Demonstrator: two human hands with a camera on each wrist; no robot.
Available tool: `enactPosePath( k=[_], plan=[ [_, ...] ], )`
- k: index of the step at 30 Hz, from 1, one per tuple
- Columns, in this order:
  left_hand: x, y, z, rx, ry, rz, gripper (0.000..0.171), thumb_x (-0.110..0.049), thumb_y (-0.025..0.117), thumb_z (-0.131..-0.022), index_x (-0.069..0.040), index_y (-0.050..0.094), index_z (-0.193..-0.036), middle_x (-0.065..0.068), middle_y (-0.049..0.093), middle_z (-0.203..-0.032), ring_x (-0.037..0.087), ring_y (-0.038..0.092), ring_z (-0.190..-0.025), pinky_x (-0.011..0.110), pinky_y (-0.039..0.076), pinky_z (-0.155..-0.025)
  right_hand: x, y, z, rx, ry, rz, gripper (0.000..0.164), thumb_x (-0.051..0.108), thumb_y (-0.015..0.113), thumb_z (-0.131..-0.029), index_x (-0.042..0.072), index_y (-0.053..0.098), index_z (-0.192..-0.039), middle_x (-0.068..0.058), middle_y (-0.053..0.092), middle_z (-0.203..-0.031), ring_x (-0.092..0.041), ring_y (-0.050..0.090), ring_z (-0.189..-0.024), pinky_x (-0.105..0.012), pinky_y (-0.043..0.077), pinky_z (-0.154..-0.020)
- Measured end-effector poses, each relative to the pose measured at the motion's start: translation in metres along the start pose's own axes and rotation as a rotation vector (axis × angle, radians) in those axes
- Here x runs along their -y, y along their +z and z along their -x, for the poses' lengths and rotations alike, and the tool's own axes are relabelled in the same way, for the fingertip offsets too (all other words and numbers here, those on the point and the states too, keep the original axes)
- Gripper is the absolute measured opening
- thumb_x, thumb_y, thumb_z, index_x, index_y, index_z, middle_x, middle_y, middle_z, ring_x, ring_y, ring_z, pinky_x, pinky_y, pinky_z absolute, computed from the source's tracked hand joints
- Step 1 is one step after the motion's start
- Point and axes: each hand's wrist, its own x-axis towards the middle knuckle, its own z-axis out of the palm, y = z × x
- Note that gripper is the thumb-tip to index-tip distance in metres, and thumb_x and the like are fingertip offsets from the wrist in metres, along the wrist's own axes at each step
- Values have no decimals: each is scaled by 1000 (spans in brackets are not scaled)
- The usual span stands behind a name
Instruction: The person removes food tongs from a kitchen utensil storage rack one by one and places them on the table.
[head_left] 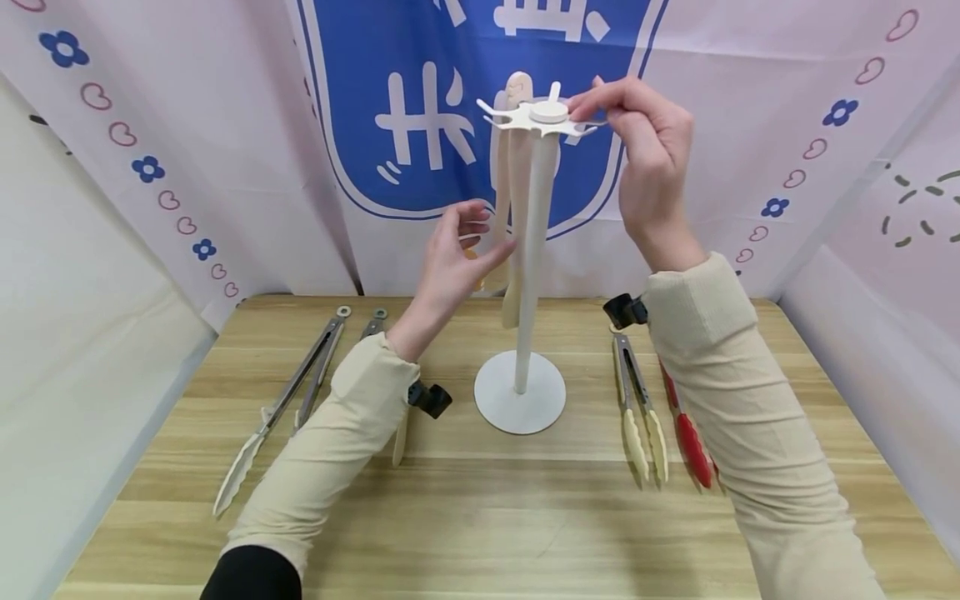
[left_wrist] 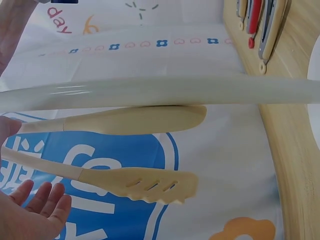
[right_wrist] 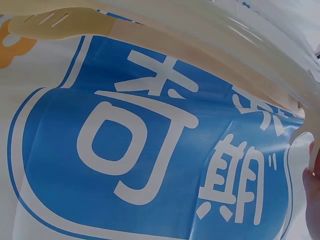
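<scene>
A white utensil rack (head_left: 534, 250) stands upright, with a round base and a hooked top ring (head_left: 549, 112). My right hand (head_left: 656, 154) pinches a hook at the right of that ring between thumb and fingers. Two cream utensils with pale handles hang from the ring's far left side: a slotted turner (left_wrist: 145, 184) and a narrow, smooth-headed utensil (left_wrist: 150, 120), whose exact kind I cannot tell. Just left of the pole, my left hand (head_left: 457, 258) has its fingers spread and relaxed, with its thumb close to the hanging handles. Whether it touches them is unclear.
Two tongs (head_left: 292, 392) lie on the wooden table (head_left: 487, 517) at left, beside another pale utensil (head_left: 401, 442) partly under my left sleeve. Cream-tipped tongs (head_left: 636, 408) and red-tipped tongs (head_left: 690, 437) lie at right. A printed cloth (head_left: 412, 258) hangs behind.
</scene>
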Motion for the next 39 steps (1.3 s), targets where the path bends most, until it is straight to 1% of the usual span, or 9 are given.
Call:
enactPosePath(
  k=[5,7,11,15,18,24,31,36,39],
  plan=[
    [-1,3,-4,-6,17,21,60,-14,72,-78,1,40,-127,14,48,-122,24,48,-111,31,39,-98,1,-1,-1,-2,-16,38,33,-10,31,-81,-13,62,-71,4,66,-74,-19,63,-82,-32,38,-100],
    [-2,4,-5,-6,22,11,59,-15,72,-79,0,40,-127,14,48,-121,22,48,-110,30,39,-97,4,-2,-1,-5,4,62,32,-11,32,-82,-14,62,-71,4,67,-75,-18,64,-83,-32,38,-99],
    [-4,5,-6,2,15,-2,59,-19,71,-79,0,40,-126,13,48,-121,20,47,-110,26,38,-97,12,-5,-3,23,9,163,30,-14,36,-82,-14,64,-72,-3,68,-75,-11,63,-82,-31,41,-97],
    [-6,7,-7,6,17,-9,60,-21,72,-79,-2,40,-126,12,48,-122,20,47,-111,23,38,-97,19,-8,-5,62,-34,298,29,-17,39,-82,-12,66,-72,-15,67,-77,-6,59,-78,-21,46,-82],
    [-7,8,-8,3,23,-21,60,-22,72,-79,-3,40,-126,10,49,-121,18,47,-110,21,38,-96,21,-8,-6,83,-62,352,30,-17,39,-82,-11,66,-72,-18,66,-77,-4,55,-74,-18,43,-69],
    [-8,9,-9,6,29,-39,59,-21,71,-79,-4,40,-126,8,49,-120,15,48,-108,20,38,-95,21,-9,-8,126,-164,420,29,-16,41,-83,-7,68,-74,-14,65,-74,-5,51,-69,-16,40,-66],
    [-8,9,-11,6,38,-43,57,-18,70,-80,-5,40,-127,7,48,-121,14,47,-109,20,38,-95,24,-10,-6,212,-353,565,26,-13,44,-83,-6,68,-78,-14,66,-78,-20,56,-73,-17,41,-67],
    [-9,9,-12,9,32,-32,56,-16,70,-80,-5,40,-127,6,49,-121,14,47,-109,19,38,-95,23,-10,-2,230,-435,574,25,-9,44,-76,-4,68,-80,-15,66,-81,-24,55,-75,-21,40,-65],
    [-10,10,-13,11,35,-15,57,-14,69,-80,-5,39,-127,7,49,-121,14,47,-109,19,38,-95,22,-9,1,224,-469,560,19,-1,48,-78,-5,67,-82,-16,65,-81,-27,55,-75,-26,43,-68]
  ],
)
